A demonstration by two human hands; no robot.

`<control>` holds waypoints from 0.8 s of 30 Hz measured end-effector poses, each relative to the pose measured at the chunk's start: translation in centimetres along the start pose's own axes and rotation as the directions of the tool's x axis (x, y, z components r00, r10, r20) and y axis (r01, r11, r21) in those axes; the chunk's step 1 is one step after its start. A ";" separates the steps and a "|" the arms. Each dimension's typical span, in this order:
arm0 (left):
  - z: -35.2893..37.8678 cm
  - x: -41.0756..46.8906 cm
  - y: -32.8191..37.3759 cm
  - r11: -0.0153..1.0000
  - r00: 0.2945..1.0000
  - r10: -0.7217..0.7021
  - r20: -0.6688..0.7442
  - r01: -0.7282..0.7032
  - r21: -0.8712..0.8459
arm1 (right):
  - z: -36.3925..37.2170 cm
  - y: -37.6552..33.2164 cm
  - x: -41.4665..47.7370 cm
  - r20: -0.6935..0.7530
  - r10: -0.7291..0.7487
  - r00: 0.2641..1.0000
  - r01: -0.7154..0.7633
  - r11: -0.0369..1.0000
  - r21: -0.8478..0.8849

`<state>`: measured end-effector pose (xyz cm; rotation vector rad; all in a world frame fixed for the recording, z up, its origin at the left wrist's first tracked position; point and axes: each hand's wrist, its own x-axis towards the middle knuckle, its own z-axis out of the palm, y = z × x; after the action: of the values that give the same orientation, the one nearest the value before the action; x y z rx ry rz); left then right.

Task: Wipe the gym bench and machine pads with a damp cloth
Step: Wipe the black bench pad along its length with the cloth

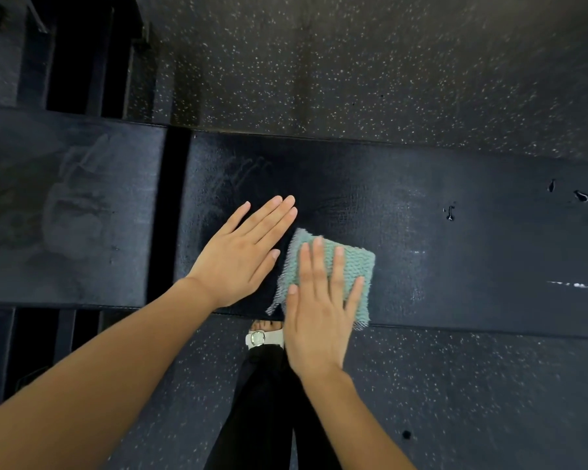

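Cloth (357, 266): on table (455, 232) edge.
Right hand (314, 320): pressing cloth, fingers (318, 262) slightly spread.
Left hand (238, 256): beside cloth, fingers together.

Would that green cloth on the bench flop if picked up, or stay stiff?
Probably floppy: the cloth is loosely woven with frayed edges, and a corner droops at the bench edge. Likely light, sliding easily under the flat right hand.
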<state>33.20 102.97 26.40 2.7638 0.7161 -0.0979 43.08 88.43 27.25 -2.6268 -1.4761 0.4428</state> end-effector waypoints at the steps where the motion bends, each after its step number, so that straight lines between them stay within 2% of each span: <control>1: 0.0 0.0 0.0 1.000 1.000 0.002 0.001 -0.002 -0.001 | 0.1 -0.6 0.0 0.008 -0.049 0.999 0.049 0.999 -0.009; 7: -0.2 -0.1 0.2 1.000 1.000 -0.007 0.004 0.007 -0.009 | -0.6 2.7 0.6 0.046 -0.168 0.985 0.171 0.982 -0.077; 14: -0.2 -0.1 0.2 1.000 1.000 -0.010 0.025 0.010 0.005 | -3.1 10.4 2.6 0.034 0.045 0.998 -0.044 0.998 -0.039; 19: -0.1 0.0 0.4 0.999 1.000 -0.023 0.011 0.023 0.029 | -2.2 6.7 3.1 -0.023 0.214 0.976 -0.214 0.977 0.022; 21: -0.1 0.0 0.6 0.999 0.999 -0.032 0.003 0.032 0.033 | -1.7 4.3 3.4 -0.031 0.178 0.984 -0.177 0.984 0.015; 24: -0.3 0.4 0.9 0.999 0.999 -0.046 0.008 0.045 0.023 | -1.0 1.9 3.8 -0.009 0.020 1.000 -0.020 1.000 -0.005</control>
<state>33.97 102.44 26.89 2.7670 0.7804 -0.1281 46.82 90.68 27.02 -2.6460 -1.4520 0.4292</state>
